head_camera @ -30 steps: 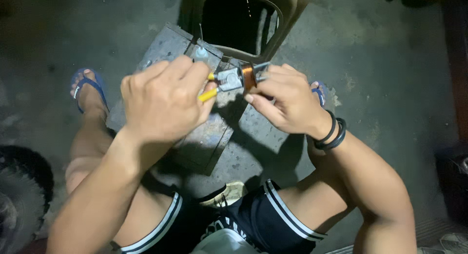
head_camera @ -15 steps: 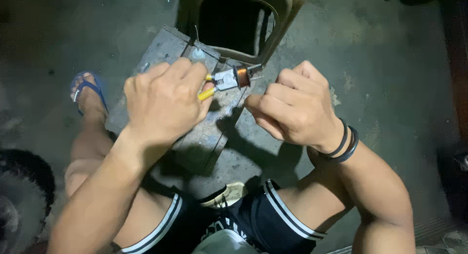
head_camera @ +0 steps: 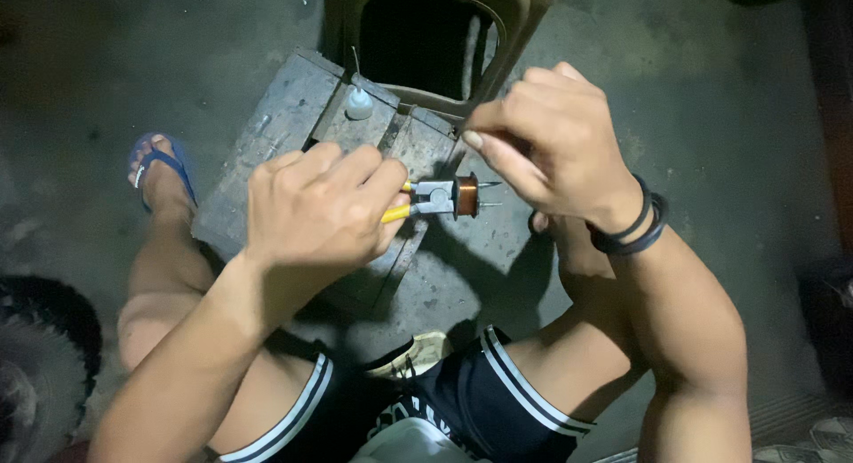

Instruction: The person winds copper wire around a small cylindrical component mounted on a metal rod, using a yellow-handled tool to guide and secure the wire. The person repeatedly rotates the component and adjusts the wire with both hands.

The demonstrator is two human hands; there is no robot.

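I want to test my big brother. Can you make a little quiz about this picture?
1. True or false: the left hand grips yellow-handled pliers.
2. What do the pliers hold? A) a small copper coil B) a spoon C) a key
3. What small thing stands on the wooden block?

Key: 1 true. 2 A. 3 a small white bottle. The right hand, fingers pinched, is just above the coil.

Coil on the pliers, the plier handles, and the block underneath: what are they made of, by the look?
Coil: looks like copper wire, shiny orange-brown winding with thin metal pins sticking out. Pliers in the left hand: grey matte metal head, handles with a yellow, probably plastic, sleeve. Block: apparently worn grey wood, planks with visible seams.
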